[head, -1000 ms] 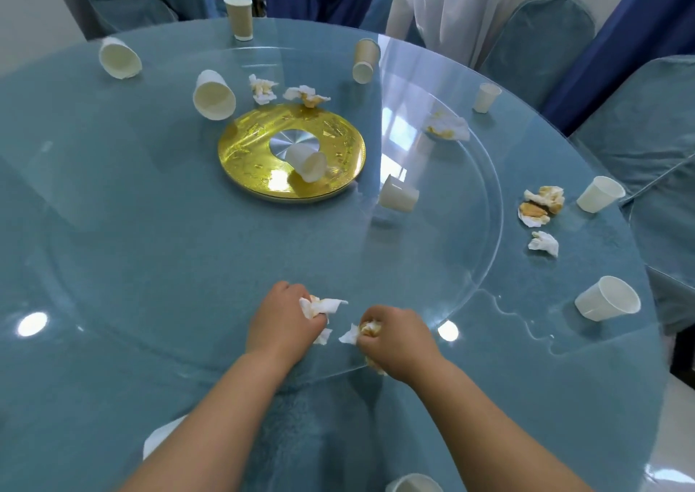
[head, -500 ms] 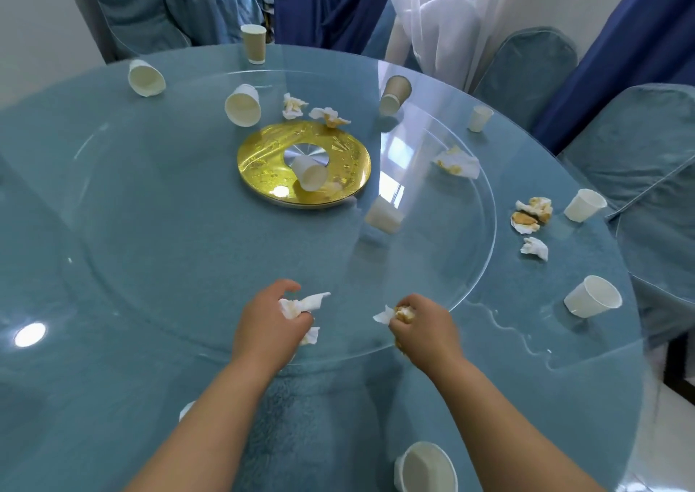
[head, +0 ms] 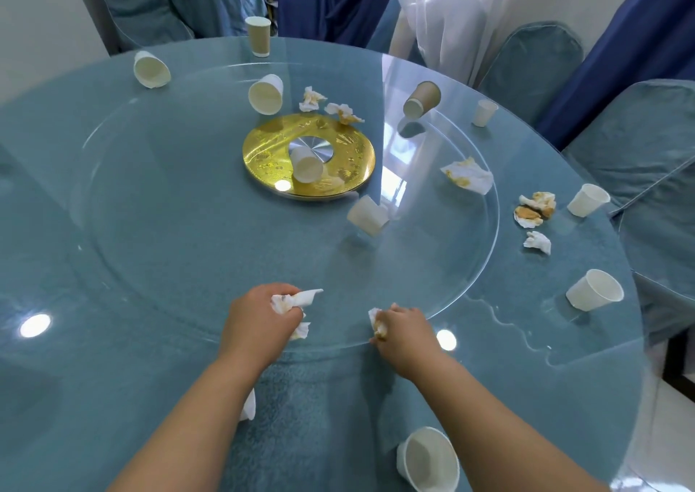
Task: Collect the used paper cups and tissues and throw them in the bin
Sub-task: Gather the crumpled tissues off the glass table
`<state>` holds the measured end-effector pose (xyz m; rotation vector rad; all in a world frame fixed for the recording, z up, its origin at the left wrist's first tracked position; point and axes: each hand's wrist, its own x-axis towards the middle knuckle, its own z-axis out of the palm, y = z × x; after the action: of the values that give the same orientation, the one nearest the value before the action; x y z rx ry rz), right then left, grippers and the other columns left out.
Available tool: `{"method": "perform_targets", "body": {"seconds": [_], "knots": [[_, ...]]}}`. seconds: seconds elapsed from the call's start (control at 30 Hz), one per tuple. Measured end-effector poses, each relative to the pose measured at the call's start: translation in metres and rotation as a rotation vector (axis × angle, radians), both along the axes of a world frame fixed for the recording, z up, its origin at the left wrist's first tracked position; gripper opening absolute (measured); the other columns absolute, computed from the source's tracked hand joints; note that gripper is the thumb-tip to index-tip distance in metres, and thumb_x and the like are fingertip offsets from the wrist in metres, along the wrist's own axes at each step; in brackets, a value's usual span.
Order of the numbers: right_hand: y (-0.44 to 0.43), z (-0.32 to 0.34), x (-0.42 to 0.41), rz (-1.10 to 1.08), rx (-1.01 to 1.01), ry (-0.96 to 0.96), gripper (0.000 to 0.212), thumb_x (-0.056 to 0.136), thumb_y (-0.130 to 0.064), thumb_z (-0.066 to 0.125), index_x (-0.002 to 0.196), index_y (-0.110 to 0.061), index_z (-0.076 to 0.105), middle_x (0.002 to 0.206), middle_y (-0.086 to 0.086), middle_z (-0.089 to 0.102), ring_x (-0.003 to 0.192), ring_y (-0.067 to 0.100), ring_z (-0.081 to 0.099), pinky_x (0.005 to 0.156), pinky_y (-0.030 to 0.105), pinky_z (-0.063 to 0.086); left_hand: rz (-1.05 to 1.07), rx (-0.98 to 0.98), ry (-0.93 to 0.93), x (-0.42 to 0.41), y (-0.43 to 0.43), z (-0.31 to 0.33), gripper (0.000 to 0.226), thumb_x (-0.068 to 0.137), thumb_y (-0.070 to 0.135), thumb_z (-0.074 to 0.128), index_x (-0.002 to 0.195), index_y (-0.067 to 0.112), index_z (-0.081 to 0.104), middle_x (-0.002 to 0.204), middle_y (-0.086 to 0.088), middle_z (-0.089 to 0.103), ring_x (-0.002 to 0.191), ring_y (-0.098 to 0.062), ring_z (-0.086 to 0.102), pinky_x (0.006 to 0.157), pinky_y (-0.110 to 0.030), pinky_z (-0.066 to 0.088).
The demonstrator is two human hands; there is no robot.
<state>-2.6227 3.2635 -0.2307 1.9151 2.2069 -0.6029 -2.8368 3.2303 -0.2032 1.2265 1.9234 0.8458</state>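
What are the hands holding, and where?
The left hand grips a crumpled tissue round its middle, ends poking out. The right hand clutches a smaller tissue, mostly hidden.

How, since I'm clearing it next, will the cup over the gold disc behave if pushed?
On its side, the paper cup likely rolls in an arc. It looks thin-walled and empty, so probably light and crushable.

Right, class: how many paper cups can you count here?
10 cups: far edge, far left; gold plate: behind it, on it, before it; far right; right edge; nearest. A white shape under the left forearm may be another.
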Motion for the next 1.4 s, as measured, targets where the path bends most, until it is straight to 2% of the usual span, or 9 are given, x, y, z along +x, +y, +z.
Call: {"method": "perform_targets", "body": {"seconds": [0.17, 0.3, 0.6, 0.8, 1.1, 1.17, 1.27, 1.33, 1.4], "knots": [[-0.006, 0.002, -0.017, 0.104, 0.027, 0.036, 0.03, 0.089, -0.02, 0.052, 0.117, -0.017, 0.06, 0.12, 0.005, 0.058, 0.112, 0.03, 0.047, 0.088, 0.031, 0.042, 0.025, -0.001, -0.009, 0.006, 0.001, 0.002, 0.021, 0.073, 0.014, 0.068, 0.084, 0.031, 0.072, 0.08, 0.008, 0.07, 0.073, -0.01, 0.063, 0.056, -0.022, 0.041], [-0.006, 0.005, -0.024, 0.141, 0.017, 0.138, 0.033, 0.086, -0.022, 0.056, 0.119, -0.023, 0.063, 0.117, 0.004, 0.063, 0.112, 0.028, 0.047, 0.088, 0.03, 0.042, 0.029, 0.007, 0.004, 0.008, 0.003, 0.005, 0.021, 0.073, 0.011, 0.068, 0.083, 0.03, 0.072, 0.078, 0.008, 0.069, 0.073, -0.009, 0.062, 0.057, -0.02, 0.042], [0.008, 0.001, -0.004, -0.078, 0.133, 0.318, 0.027, 0.084, -0.019, 0.058, 0.11, -0.021, 0.065, 0.112, -0.001, 0.063, 0.105, 0.027, 0.05, 0.076, 0.028, 0.039, 0.048, 0.002, -0.004, 0.009, 0.009, 0.008, 0.022, 0.074, 0.01, 0.068, 0.077, 0.031, 0.07, 0.078, 0.009, 0.068, 0.073, -0.006, 0.061, 0.057, -0.018, 0.042], [0.037, -0.001, 0.036, -0.272, 0.308, 0.321, 0.03, 0.08, -0.018, 0.064, 0.11, -0.017, 0.066, 0.112, 0.003, 0.065, 0.104, 0.033, 0.053, 0.087, 0.037, 0.045, 0.005, -0.006, 0.033, 0.018, 0.022, 0.008, 0.021, 0.074, 0.011, 0.067, 0.077, 0.031, 0.069, 0.078, 0.011, 0.067, 0.074, -0.007, 0.061, 0.061, -0.021, 0.044], [0.102, 0.005, 0.078, -0.385, 0.381, 0.16, 0.043, 0.085, -0.02, 0.059, 0.128, -0.015, 0.057, 0.13, 0.007, 0.056, 0.118, 0.035, 0.043, 0.096, 0.04, 0.037, -0.023, 0.001, 0.037, 0.028, 0.05, 0.007, 0.02, 0.074, 0.01, 0.066, 0.077, 0.03, 0.068, 0.082, 0.012, 0.065, 0.075, -0.003, 0.058, 0.06, -0.018, 0.041], [0.113, 0.004, 0.08, -0.36, 0.348, 0.155, 0.049, 0.087, -0.021, 0.058, 0.136, -0.017, 0.049, 0.142, 0.006, 0.046, 0.127, 0.035, 0.036, 0.103, 0.042, 0.032, -0.02, 0.009, 0.021, 0.03, 0.055, 0.006, 0.023, 0.074, 0.009, 0.066, 0.076, 0.032, 0.066, 0.083, 0.012, 0.065, 0.077, -0.005, 0.059, 0.064, -0.023, 0.044], [0.125, 0.003, 0.081, -0.29, 0.139, 0.031, 0.063, 0.092, -0.029, 0.051, 0.149, -0.035, 0.024, 0.16, -0.004, 0.008, 0.143, 0.037, 0.008, 0.113, 0.051, 0.019, -0.013, 0.01, 0.019, 0.032, 0.06, 0.004, 0.025, 0.074, 0.009, 0.067, 0.073, 0.034, 0.065, 0.083, 0.011, 0.065, 0.079, -0.01, 0.06, 0.067, -0.026, 0.045], [0.132, 0.002, 0.079, -0.245, -0.018, -0.037, 0.07, 0.092, -0.032, 0.048, 0.149, -0.046, 0.008, 0.159, -0.009, -0.018, 0.144, 0.042, -0.012, 0.114, 0.058, 0.008, -0.011, 0.004, 0.017, 0.033, 0.063, 0.002, 0.025, 0.074, 0.009, 0.068, 0.073, 0.034, 0.065, 0.083, 0.012, 0.065, 0.078, -0.009, 0.06, 0.065, -0.024, 0.045], [0.136, -0.003, 0.077, -0.213, -0.095, -0.045, 0.076, 0.089, -0.035, 0.049, 0.146, -0.052, 0.002, 0.155, -0.008, -0.031, 0.141, 0.045, -0.022, 0.112, 0.062, -0.001, -0.006, -0.005, 0.012, 0.034, 0.064, 0.0, 0.024, 0.074, 0.008, 0.067, 0.074, 0.032, 0.066, 0.082, 0.012, 0.065, 0.077, -0.004, 0.059, 0.062, -0.02, 0.044]]}}
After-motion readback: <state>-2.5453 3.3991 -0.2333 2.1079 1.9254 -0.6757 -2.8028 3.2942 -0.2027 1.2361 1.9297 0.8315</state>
